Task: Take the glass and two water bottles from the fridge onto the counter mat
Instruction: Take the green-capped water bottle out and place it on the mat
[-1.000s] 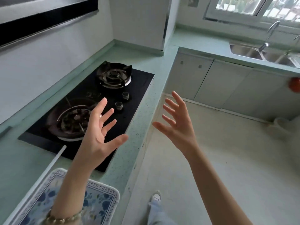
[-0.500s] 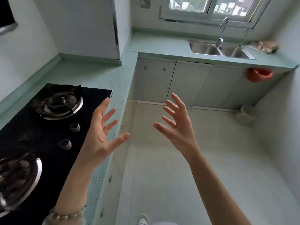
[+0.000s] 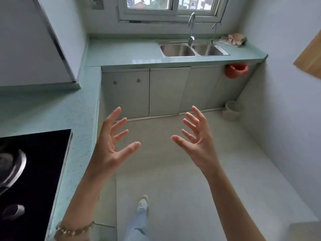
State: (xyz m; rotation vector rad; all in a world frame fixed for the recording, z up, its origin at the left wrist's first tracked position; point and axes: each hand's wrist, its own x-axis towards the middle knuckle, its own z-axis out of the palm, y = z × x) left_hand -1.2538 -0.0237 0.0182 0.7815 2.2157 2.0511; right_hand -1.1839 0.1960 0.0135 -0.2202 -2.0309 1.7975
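1. Your left hand (image 3: 111, 146) and right hand (image 3: 198, 141) are both raised over the floor (image 3: 165, 174). The palms face each other and the fingers are spread and slightly bent. Neither hand holds anything.
2. The glass, the two water bottles, the fridge and the mat are all out of view. You see only the green counter (image 3: 52, 115), with the black hob (image 3: 34, 171) at its near left edge and the sink (image 3: 192, 49) toward its far right end.
3. Expect the glass to be rigid, breakable and perhaps slick from the cold. Wrap your fingers round its middle, not its rim.
4. Full bottles will likely be heavier, with walls that give under pressure. Grip each round the body or just under the cap, one per hand.
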